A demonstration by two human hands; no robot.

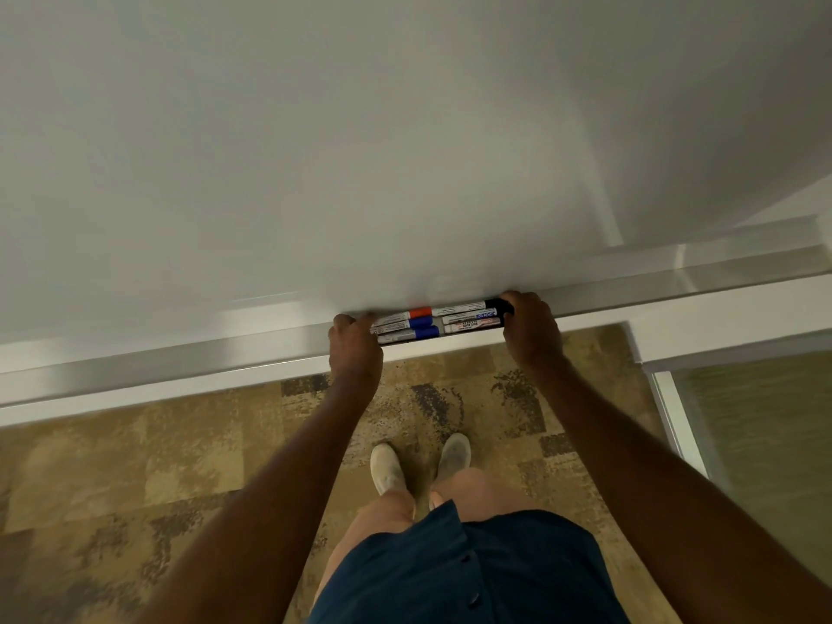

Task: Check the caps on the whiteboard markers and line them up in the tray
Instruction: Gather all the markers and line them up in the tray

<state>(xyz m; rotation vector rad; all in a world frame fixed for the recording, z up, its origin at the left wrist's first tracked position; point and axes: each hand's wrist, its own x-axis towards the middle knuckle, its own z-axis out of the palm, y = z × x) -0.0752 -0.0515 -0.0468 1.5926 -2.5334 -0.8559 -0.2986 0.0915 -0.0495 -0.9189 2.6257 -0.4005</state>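
Several whiteboard markers [439, 321] lie side by side in rows in the aluminium tray [630, 292] under the whiteboard [405, 150]. In the back row I see a red cap [420, 312] and a black cap [494, 304]. A blue cap [419, 323] shows in the middle row, and a grey marker [405, 338] lies nearest me. My left hand [353, 349] is curled against the left ends of the markers. My right hand [531, 328] is curled over their right ends, hiding the tips there. Both hands touch the group from opposite sides.
The tray runs the full width of the board, bare on both sides of the hands. A white frame and a glass panel [756, 443] stand at the right. Patterned brown carpet [135, 466] lies below, with my feet [421, 466] close to the wall.
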